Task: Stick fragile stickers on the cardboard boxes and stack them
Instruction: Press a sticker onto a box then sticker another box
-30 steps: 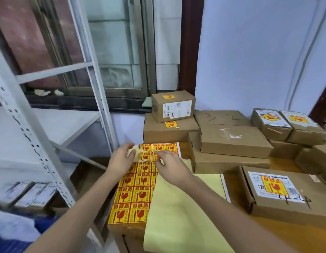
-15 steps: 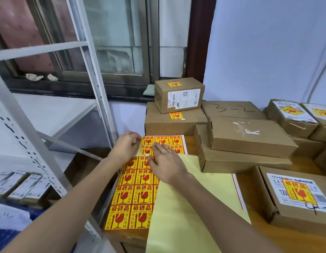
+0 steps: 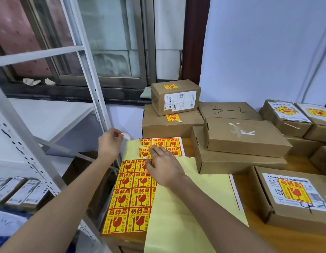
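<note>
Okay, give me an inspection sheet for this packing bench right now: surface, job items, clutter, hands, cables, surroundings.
Surface: wooden table, mostly covered.
Job's things: sticker sheet at the table's left edge, top-left stickers curled up; stickered boxes include the small box and near-right box; the box marked 3-2 and flat box show none.
Clutter: yellow backing sheets.
Hands: left hand pinches a pale peeled piece; right hand presses the sheet flat.
Cables: one along the wall.
Surroundings: metal shelving, window.
</note>
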